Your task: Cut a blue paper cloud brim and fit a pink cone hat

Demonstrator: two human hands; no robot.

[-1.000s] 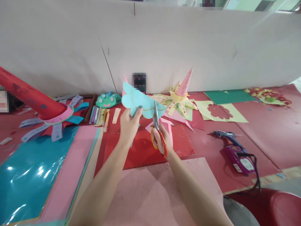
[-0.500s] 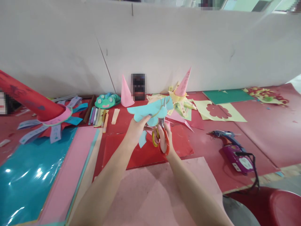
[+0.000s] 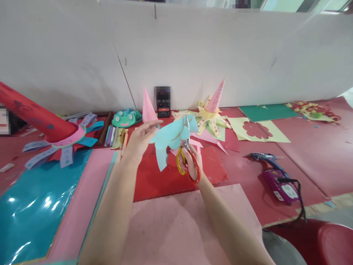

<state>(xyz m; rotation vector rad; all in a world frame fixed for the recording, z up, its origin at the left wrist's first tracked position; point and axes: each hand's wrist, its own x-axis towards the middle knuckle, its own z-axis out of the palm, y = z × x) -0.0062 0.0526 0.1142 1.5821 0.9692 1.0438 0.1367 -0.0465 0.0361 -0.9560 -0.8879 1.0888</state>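
Note:
Red-and-yellow-handled scissors (image 3: 196,170) are gripped in my right hand (image 3: 193,156), fingers through the loops. Their blades point away from me and meet a light blue paper (image 3: 171,135) with scalloped edges and pencil-like curved lines. One strip of that paper hangs down in front. At the paper's left edge is my left hand (image 3: 142,138), its fingers stretched out and apart; the fingertips reach the edge, but a firm hold does not show. Below lies a red sheet (image 3: 160,182) on the table.
Behind stand a pink cone (image 3: 148,106), a phone (image 3: 163,102) and a yellow-brimmed cone hat (image 3: 216,101). A red tube hat (image 3: 35,116) and blue plastic-wrapped sheets (image 3: 41,198) lie left. On the right are a yellow cut-out sheet (image 3: 234,129), a glue gun (image 3: 263,158) and a purple box (image 3: 278,187).
My left hand has let go of its thumb-on-top grip and moved left to the paper's edge. The paper has turned, its cut strip now hanging lower. My right hand stays nearly in place.

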